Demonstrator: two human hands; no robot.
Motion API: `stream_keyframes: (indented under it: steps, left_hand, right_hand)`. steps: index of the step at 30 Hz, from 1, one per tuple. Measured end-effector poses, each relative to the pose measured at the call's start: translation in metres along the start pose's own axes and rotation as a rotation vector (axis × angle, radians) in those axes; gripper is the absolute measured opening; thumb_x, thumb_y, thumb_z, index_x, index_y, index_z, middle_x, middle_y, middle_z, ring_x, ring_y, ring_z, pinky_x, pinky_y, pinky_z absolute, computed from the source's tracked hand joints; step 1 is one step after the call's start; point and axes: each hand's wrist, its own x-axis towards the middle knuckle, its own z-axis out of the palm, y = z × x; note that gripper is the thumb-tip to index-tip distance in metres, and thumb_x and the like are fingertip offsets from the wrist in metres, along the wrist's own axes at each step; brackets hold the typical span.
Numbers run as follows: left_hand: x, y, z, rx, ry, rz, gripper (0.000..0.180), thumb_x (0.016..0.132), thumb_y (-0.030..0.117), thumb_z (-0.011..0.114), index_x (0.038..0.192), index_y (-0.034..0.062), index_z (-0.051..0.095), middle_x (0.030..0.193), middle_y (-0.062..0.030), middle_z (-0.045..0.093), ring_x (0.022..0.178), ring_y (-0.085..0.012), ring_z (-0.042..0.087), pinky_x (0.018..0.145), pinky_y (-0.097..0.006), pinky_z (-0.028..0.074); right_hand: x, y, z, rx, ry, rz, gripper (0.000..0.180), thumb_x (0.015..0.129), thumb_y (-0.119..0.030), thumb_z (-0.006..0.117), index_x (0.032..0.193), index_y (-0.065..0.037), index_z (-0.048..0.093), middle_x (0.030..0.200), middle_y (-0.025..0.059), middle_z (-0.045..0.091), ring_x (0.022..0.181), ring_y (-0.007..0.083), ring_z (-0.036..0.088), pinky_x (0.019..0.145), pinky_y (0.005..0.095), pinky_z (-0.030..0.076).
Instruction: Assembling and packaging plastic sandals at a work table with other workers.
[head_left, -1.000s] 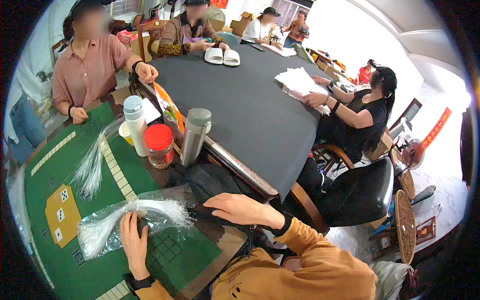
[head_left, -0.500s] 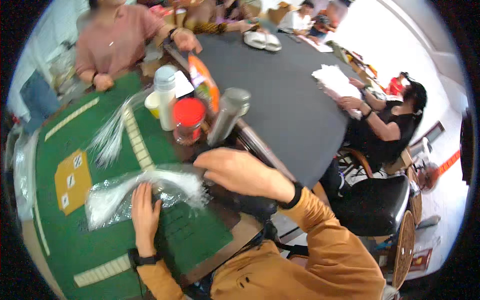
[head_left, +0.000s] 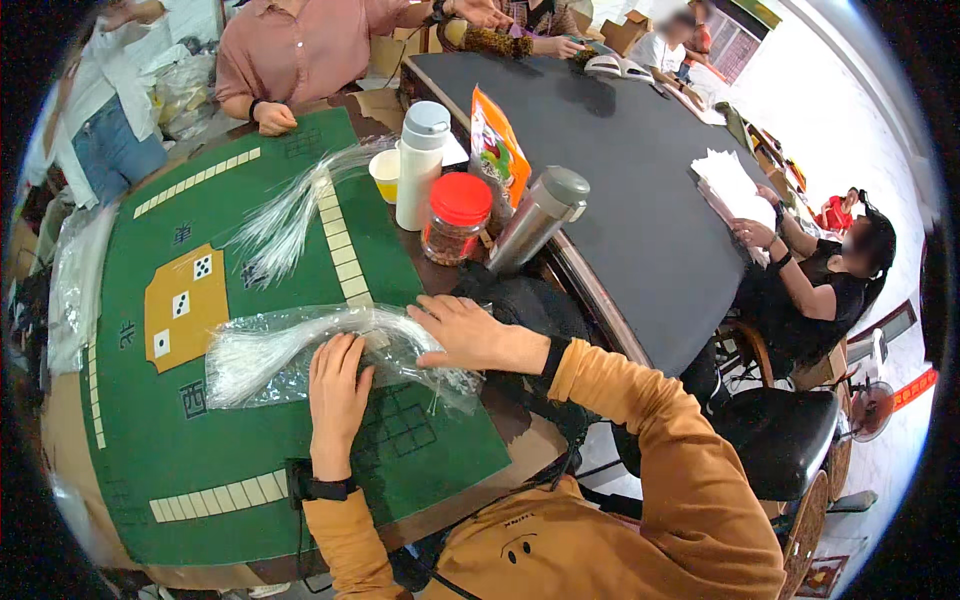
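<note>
Clear crinkled plastic bag (head_left: pixel 300 355) of fine translucent fibre strands lies flat on the green felt surface (head_left: pixel 150 440). Left hand (head_left: pixel 338 392) presses it palm-down, grip released; right hand (head_left: pixel 470 335) likewise flat at the bag's mouth. Keep strands parallel; smooth gently, avoiding kinks.

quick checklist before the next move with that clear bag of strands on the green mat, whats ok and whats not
1. Left hand flat on the clear plastic bag: ok.
2. Right hand on the bag's right end: ok.
3. Whole bag lies on the green mat: ok.
4. Bag's opening closed: cannot tell, the film is crumpled under the hands.
5. Loose bundle of clear strands apart from the bag: ok, it lies farther up the mat.
6. Room near the right hand: not ok, the red-lidded jar and the steel flask stand close behind it.
</note>
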Motion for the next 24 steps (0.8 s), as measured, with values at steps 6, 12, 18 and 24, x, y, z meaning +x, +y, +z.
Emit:
stream_keyframes:
  steps: [6,12,18,24]
  left_hand:
    - [0.002,0.001,-0.001,0.0,0.049,-0.018,0.034,0.081,0.007,0.072,0.114,0.0036,0.062,0.119,-0.0129,0.06,0.115,-0.0347,0.054,0.1,-0.044,0.043]
    - [0.003,0.006,-0.002,-0.048,0.069,-0.017,0.023,0.081,0.006,0.071,0.102,0.0037,0.064,0.108,-0.012,0.061,0.104,-0.0344,0.056,0.091,-0.044,0.046]
    - [0.002,0.003,0.0,-0.059,0.095,-0.001,0.023,0.078,0.003,0.072,0.099,0.0041,0.063,0.104,-0.0089,0.059,0.101,-0.0309,0.056,0.088,-0.043,0.045]
    - [0.003,0.004,-0.006,-0.003,0.194,-0.068,0.03,0.082,0.003,0.068,0.112,0.003,0.063,0.116,-0.0131,0.06,0.11,-0.0352,0.056,0.098,-0.044,0.045]
  right_hand:
    - [-0.003,-0.008,-0.011,0.008,-0.055,0.006,0.095,0.074,-0.06,0.073,0.14,0.002,0.045,0.137,0.0254,0.05,0.123,0.0385,0.05,0.103,0.0477,0.042]
    - [-0.002,-0.019,-0.014,-0.205,0.006,-0.073,0.08,0.073,-0.04,0.077,0.134,0.003,0.049,0.117,0.0182,0.059,0.114,0.0331,0.055,0.108,0.0457,0.037]
    - [0.012,-0.022,-0.001,-0.128,0.153,-0.111,0.037,0.067,-0.005,0.067,0.102,0.001,0.053,0.091,0.0164,0.061,0.093,0.0328,0.061,0.103,0.0444,0.042]
    - [0.032,-0.031,-0.022,0.227,0.249,-0.093,0.039,0.068,0.001,0.059,0.106,0.001,0.05,0.096,0.0205,0.059,0.094,0.0402,0.058,0.094,0.0484,0.045]
